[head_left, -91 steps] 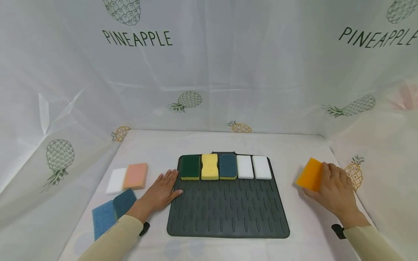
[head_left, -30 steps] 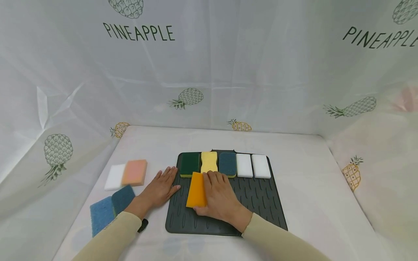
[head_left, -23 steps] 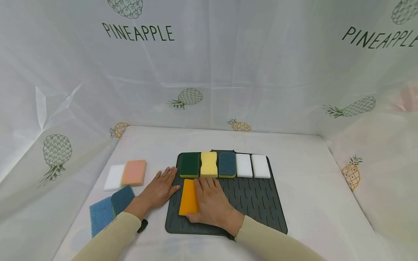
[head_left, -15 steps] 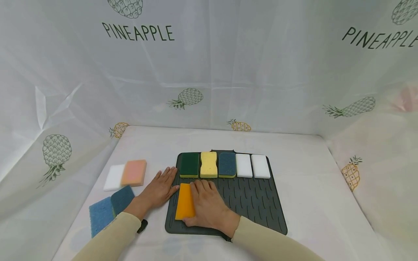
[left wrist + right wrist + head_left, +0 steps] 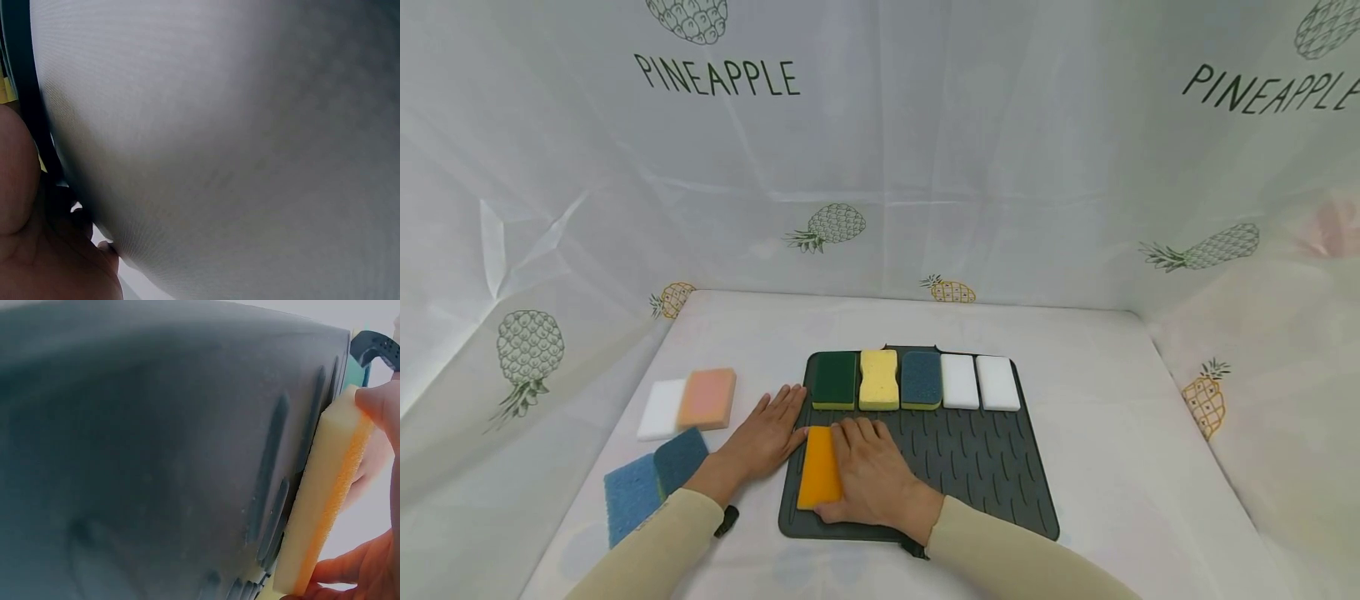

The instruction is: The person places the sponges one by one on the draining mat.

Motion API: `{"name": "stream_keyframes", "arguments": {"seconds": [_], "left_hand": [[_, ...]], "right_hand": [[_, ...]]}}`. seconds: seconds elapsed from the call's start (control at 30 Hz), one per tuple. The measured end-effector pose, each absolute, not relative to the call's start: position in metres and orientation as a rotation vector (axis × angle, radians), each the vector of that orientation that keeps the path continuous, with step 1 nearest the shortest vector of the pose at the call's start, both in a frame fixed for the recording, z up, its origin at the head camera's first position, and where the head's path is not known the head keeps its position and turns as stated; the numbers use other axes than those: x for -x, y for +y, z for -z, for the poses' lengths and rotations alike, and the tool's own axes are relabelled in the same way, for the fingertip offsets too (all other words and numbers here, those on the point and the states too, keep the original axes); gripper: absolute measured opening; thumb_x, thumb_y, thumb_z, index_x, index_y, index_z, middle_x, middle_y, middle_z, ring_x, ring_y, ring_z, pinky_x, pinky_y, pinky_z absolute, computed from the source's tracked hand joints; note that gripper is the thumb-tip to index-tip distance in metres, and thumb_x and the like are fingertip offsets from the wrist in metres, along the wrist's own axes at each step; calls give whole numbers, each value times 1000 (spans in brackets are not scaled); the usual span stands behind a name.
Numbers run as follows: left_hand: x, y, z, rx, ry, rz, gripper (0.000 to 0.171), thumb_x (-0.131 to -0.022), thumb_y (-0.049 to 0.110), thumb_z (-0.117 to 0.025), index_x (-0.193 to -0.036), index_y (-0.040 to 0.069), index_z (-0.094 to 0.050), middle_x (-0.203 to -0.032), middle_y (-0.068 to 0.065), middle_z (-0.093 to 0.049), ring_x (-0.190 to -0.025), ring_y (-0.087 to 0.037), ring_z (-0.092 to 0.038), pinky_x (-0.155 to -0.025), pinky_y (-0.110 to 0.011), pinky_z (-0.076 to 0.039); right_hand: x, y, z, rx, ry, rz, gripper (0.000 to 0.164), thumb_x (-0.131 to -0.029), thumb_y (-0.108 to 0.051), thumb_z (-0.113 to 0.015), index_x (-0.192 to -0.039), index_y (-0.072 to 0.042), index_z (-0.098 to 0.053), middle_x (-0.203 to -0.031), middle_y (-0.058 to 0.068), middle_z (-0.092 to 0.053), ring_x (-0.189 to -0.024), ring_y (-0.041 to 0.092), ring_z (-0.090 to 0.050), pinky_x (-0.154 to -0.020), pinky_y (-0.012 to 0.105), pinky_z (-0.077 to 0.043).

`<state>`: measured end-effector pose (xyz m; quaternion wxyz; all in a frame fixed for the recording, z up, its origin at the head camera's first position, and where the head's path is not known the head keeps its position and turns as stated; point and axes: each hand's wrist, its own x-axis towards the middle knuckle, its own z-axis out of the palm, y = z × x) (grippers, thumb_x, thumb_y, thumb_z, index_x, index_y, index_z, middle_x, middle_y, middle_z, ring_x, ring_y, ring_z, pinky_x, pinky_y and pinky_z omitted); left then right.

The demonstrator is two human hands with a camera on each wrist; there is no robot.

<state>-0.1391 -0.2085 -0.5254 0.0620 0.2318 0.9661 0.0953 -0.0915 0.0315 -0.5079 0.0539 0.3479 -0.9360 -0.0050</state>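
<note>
My right hand [image 5: 876,475] grips an orange-topped sponge [image 5: 820,468] over the left front part of the dark grey ridged mat [image 5: 985,467]. In the right wrist view, the sponge [image 5: 322,500] shows a cream body against the mat, pinched at its ends between thumb and fingers. My left hand [image 5: 762,437] lies flat with fingers spread at the mat's left edge, its thumb close to the orange sponge. Along the mat's back edge stand a dark green sponge [image 5: 835,377], a yellow one with a waist [image 5: 878,379], a dark blue one [image 5: 921,377] and two white ones [image 5: 997,383].
Left of my left hand lie a white sponge [image 5: 661,410], a peach sponge [image 5: 706,398], a dark blue sponge [image 5: 681,458] and a light blue scouring pad [image 5: 632,498]. White cloth [image 5: 1112,433] covers the table. A pineapple-print sheet [image 5: 1000,167] hangs behind.
My right hand has carried the orange sponge from the table's right side onto the mat, then slid left and toward me. My left hand has stayed at the mat's edge.
</note>
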Motion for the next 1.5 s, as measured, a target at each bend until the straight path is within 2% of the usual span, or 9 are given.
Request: {"name": "stream_keyframes", "arguments": {"seconds": [0.5, 0.83, 1.03, 1.27, 1.33, 1.4, 1.5], "left_hand": [[139, -208, 523, -721, 2920, -262, 71, -111, 35, -53, -164, -7, -27, -170, -22, -31, -158, -42, -30, -128, -63, -24], [137, -206, 519, -723, 2909, -276, 69, -112, 32, -52, -163, -7, -28, -170, -23, -31, -158, -43, -29, -127, -64, -24], [137, -207, 520, -694, 2897, -284, 71, -113, 36, -50, -165, -5, -25, -172, -22, -29, -160, -42, -27, -128, -63, -21], [137, -206, 520, -671, 2871, -314, 72, -113, 36, -49, -166, -4, -22, -173, -22, -26, -160, -42, -24, -129, -63, -19], [137, -205, 519, -673, 2868, -307, 72, -113, 36, -49, -166, -4, -22, -173, -22, -26, -161, -42, -23, -129, -63, -19], [137, -205, 518, -672, 2868, -302, 71, -113, 36, -48, -166, -4, -22, -173, -22, -26, -160, -42, -24, -129, -63, -20], [137, -206, 518, -667, 2871, -298, 71, -113, 37, -48, -166, -4, -23, -173, -21, -26, -160, -42, -24, -129, -63, -20]], "right_hand": [[91, 31, 511, -1052, -2887, 6, 118, -83, -92, -50, -160, -3, -42, -152, 13, -54, -133, 29, -55, -111, 48, -48], [89, 36, 504, -1039, -2944, -33, 122, -84, -96, -45, -164, -5, -35, -165, 13, -44, -146, 31, -48, -117, 52, -45], [92, 52, 497, -960, -2866, -146, 108, -92, -87, -48, -162, -5, -40, -164, 12, -46, -148, 29, -48, -118, 51, -44], [102, 101, 498, -802, -2704, -288, 79, -105, -59, -57, -157, -1, -46, -155, 17, -53, -139, 35, -54, -114, 54, -47], [106, 121, 499, -761, -2657, -305, 75, -108, -56, -52, -155, 1, -47, -152, 20, -55, -137, 38, -55, -113, 56, -48], [111, 143, 501, -727, -2601, -318, 72, -109, -52, -52, -153, 4, -49, -149, 23, -56, -134, 42, -56, -111, 59, -48], [117, 178, 503, -678, -2542, -322, 72, -112, -52, -41, -150, 8, -50, -147, 27, -56, -133, 46, -55, -109, 62, -47]]}}
